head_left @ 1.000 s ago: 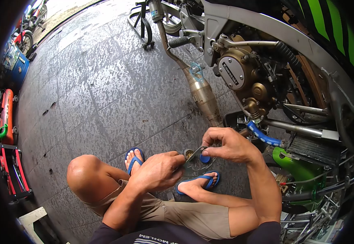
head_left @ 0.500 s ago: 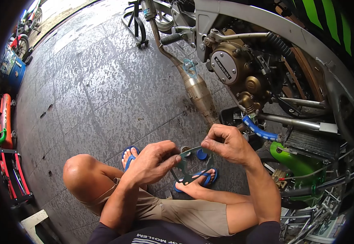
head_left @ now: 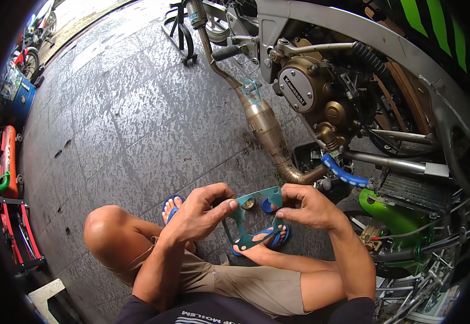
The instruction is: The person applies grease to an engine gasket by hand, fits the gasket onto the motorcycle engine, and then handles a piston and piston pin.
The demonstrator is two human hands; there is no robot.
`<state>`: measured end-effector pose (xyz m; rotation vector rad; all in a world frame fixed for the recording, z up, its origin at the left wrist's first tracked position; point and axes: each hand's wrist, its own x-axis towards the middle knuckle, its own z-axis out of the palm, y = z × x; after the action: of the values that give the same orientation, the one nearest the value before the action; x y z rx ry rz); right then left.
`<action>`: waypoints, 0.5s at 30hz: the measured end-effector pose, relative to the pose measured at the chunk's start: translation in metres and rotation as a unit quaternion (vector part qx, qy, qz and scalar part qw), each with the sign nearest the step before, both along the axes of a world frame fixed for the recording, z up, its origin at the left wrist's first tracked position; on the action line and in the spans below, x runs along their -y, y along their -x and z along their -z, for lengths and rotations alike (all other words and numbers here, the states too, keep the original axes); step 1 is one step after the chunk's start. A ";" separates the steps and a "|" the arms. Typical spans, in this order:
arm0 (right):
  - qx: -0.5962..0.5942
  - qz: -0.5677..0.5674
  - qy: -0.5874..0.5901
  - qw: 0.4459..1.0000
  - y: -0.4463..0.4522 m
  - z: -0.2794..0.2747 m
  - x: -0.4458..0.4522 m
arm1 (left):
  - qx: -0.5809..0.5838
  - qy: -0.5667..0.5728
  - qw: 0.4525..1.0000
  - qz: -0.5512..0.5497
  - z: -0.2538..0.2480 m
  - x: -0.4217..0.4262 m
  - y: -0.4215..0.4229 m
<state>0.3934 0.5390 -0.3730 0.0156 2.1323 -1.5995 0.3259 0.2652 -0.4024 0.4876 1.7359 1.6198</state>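
Observation:
A thin teal gasket [head_left: 239, 218] with large openings is stretched between my hands above the floor. My left hand [head_left: 205, 209] pinches its upper left edge between thumb and fingers. At its right edge, my right hand [head_left: 308, 207] pinches it the same way. Through and behind the gasket I see a small round open container [head_left: 248, 204] and a blue cap [head_left: 267, 206]. A second teal gasket [head_left: 252, 90] rests on the exhaust pipe [head_left: 267, 129] of the motorcycle.
The engine [head_left: 305, 89] and frame fill the right side, with a blue hose [head_left: 344, 173] and a radiator [head_left: 413, 195] below. A black stand [head_left: 180, 38] is at the top. Along the left are a blue drum [head_left: 23, 97], an orange jack [head_left: 9, 162] and a red-black rack [head_left: 19, 232].
The gasket has turned from nearly edge-on to face the camera. My right hand has shifted its grip to the gasket's right edge and moved slightly down. The view has shifted slightly.

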 end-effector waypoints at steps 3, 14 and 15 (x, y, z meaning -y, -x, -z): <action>-0.046 -0.046 -0.078 0.995 0.002 -0.006 0.001 | -0.001 -0.023 1.000 -0.017 0.003 -0.002 0.000; -0.101 0.000 -0.065 0.993 0.008 -0.022 0.008 | -0.029 0.058 0.995 0.070 -0.012 -0.002 0.004; -0.069 -0.027 -0.081 0.994 0.009 -0.024 0.007 | -0.015 0.070 0.996 0.059 -0.014 -0.003 0.004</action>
<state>0.3848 0.5321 -0.3486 -0.1029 2.3436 -1.4295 0.3218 0.2678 -0.3888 0.5386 1.7939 1.4050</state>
